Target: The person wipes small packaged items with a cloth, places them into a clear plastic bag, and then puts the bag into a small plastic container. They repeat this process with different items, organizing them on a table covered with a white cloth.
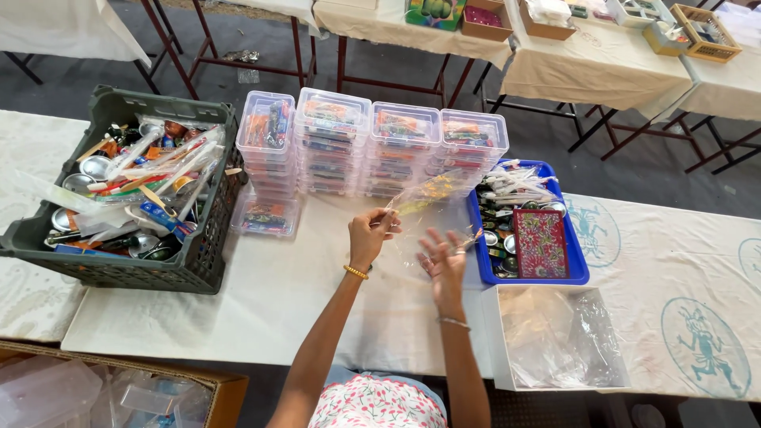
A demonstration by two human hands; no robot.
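We are pinching a clear plastic bag (428,208) by its top edge with our left hand (369,238), fingers closed on it, while our right hand (444,257) is spreading open against its lower part, above the middle of the table (277,301). Stacked clear boxes (372,150) are lining the far edge, a blue tray (577,265) is sitting just right, a dark crate (190,269) well left.

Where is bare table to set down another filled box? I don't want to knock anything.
Bare cloth lies between the dark crate and the left hand, in front of the lone clear box. More lies right of the blue tray. It is crowded around the stacked boxes and the clear bag.
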